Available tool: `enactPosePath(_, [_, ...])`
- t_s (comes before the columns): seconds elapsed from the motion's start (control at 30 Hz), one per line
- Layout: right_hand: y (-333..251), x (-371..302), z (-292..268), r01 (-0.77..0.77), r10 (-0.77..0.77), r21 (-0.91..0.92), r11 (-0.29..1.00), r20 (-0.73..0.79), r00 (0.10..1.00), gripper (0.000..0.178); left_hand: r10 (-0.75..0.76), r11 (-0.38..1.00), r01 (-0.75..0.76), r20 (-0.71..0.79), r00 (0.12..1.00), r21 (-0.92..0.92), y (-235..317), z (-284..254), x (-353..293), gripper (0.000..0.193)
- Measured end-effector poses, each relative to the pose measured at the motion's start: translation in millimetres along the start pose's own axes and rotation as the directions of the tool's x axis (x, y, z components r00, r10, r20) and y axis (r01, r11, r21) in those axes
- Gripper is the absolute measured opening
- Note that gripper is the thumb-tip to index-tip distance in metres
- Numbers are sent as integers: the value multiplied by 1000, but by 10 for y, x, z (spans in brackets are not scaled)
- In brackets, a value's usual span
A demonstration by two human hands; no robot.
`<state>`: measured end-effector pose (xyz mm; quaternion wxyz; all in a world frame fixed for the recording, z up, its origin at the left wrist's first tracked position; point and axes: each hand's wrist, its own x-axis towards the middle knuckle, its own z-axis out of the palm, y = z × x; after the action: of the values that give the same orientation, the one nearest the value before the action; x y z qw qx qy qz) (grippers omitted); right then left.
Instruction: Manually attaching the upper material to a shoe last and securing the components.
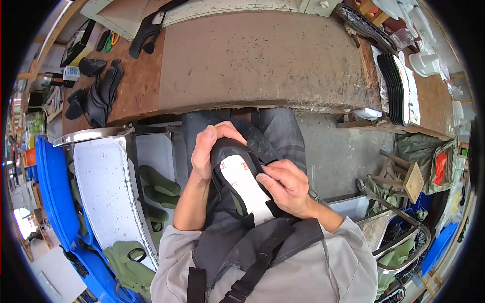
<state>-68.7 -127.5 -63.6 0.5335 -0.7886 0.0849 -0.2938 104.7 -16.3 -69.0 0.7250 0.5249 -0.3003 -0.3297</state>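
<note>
A shoe in the making lies sole side up over my lap, its toe pointing away from me. Its black upper (230, 147) wraps round a white insole (244, 188) with small red marks. A sliver of green last shows at the inner edge near the heel. My left hand (208, 146) grips the upper at the toe, thumb raised and fingers bent over the far side. On the right edge, my right hand (288, 186) pinches the upper's margin between thumb and fingers. A dark apron (227, 242) lies beneath the shoe.
Ahead stands a worn workbench (262, 60). Black upper pieces (103, 93) lie on its left, a stack of black-edged soles (394, 88) on its right. Left of me are a white tray rack (108, 187), green lasts (159, 182) and blue bins (55, 187); a wooden stool (413, 183) stands at right.
</note>
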Motion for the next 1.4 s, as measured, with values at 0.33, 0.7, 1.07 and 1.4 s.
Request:
enactPosePath(0.33, [-28,31,-119,407,-385,-268,873,133,913,29,-5,999,5,-2,1000,-35,-1,93,-41,70])
enactPosePath(0.7, [-438,135,-260,709,-246,-635,305,667,703,34,-31,999,30,-46,998,-36,-1,169,28,71])
enactPosePath(1.07, [37,37,-414,-163,82,287,944,276,958,16,31,1000,-31,-43,999,2,66,278,25,72])
enactPosePath(1.4, [-218,34,-294,-160,193,-164,973,213,958,24,-38,978,76,-189,981,196,2,488,74,65])
